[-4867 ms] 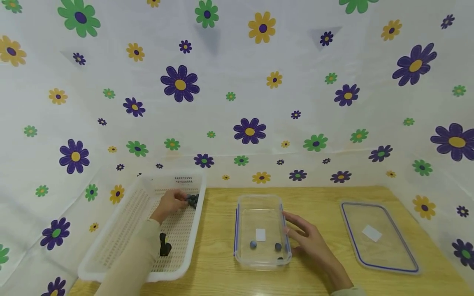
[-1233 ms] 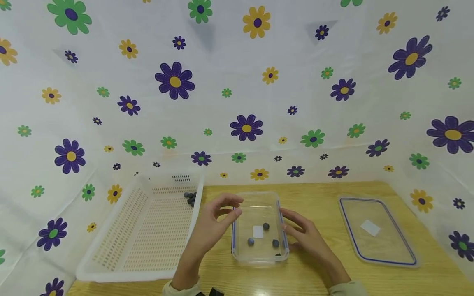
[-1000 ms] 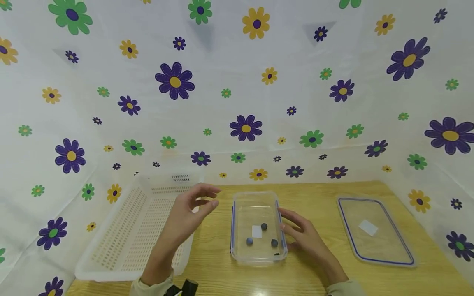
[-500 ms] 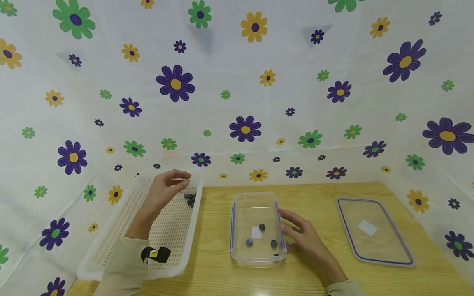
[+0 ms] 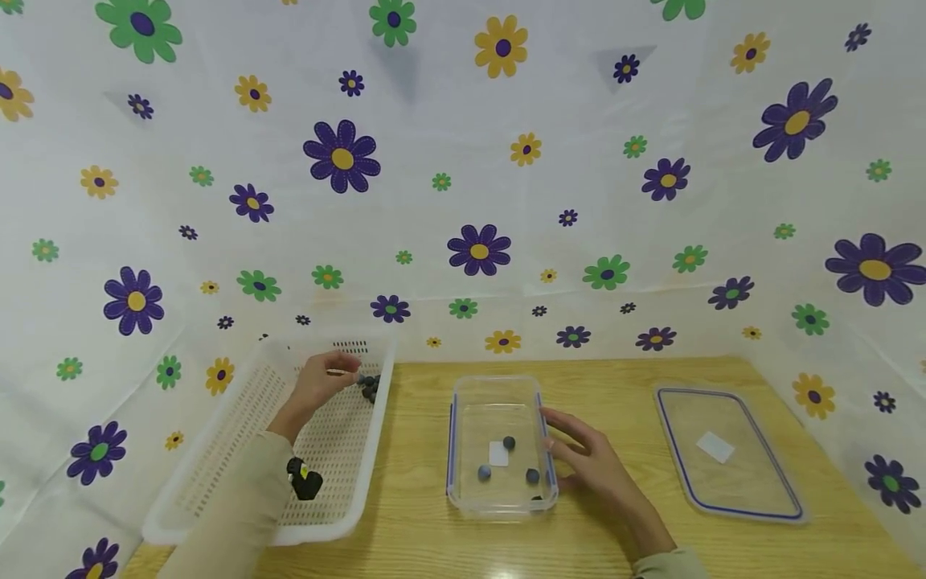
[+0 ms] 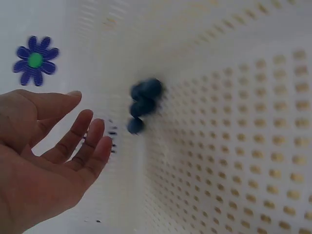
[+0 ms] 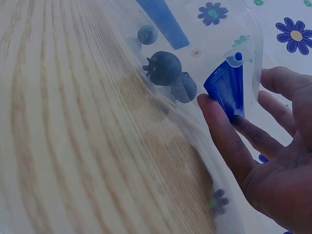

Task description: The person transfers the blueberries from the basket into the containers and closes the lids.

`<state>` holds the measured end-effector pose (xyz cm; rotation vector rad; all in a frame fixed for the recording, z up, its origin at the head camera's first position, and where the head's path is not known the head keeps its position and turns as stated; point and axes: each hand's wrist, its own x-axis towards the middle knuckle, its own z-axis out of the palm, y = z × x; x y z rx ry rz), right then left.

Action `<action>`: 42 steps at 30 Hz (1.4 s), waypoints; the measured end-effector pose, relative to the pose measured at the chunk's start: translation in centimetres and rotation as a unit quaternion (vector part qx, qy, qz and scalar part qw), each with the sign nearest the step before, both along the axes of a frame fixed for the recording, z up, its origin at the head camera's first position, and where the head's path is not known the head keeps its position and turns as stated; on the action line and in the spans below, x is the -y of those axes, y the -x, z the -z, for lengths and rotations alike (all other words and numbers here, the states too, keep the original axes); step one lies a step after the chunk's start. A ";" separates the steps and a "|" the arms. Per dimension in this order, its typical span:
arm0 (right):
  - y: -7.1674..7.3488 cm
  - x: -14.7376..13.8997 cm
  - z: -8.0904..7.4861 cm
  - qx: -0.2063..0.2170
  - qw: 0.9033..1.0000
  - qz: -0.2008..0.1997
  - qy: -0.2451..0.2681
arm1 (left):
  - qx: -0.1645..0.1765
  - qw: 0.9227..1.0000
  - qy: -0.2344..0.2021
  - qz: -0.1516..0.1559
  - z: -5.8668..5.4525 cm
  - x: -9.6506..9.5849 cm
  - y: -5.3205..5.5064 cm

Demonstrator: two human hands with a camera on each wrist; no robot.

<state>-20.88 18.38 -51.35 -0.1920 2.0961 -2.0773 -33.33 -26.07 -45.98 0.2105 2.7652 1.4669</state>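
Observation:
Inside the white basket [image 5: 343,482], my left hand [image 5: 318,386] reaches to the small pile of blueberries [image 5: 370,388] by the basket's right wall. In the left wrist view that hand's fingers are spread and lightly bent, with nothing between them, and the blueberries [image 6: 145,97] lie a little beyond the fingertips. My right hand [image 5: 596,462] rests against the right side of the clear plastic container [image 5: 502,508], fingers extended. In the right wrist view a fingertip touches near its blue latch [image 7: 228,90]. Several blueberries [image 5: 484,473] lie apart on the container's floor.
The clear lid [image 5: 767,474] with a blue seal lies flat on the wooden table [image 5: 412,482], right of my right hand. A flowered white sheet [image 5: 434,217] hangs behind and along both sides. A black wrist strap [image 5: 305,481] sits at my left sleeve.
Another blueberry now lies in the container compared with the earliest frame. My left hand has gone from over the container back left and down into the basket. My right hand stays at the container.

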 end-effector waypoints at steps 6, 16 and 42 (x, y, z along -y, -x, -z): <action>0.1 -0.1 -0.1 -0.003 1.000 0.003 0.004 | 0.025 0.998 0.046 0.021 2.0 0.0 1.6; 0.0 0.2 -0.1 -0.001 1.000 -0.004 0.002 | 0.088 0.993 0.074 -0.011 3.6 -0.6 1.9; 0.1 0.1 0.2 0.005 1.000 0.003 -0.004 | 0.059 0.998 -0.020 -0.020 -3.0 -1.7 -1.0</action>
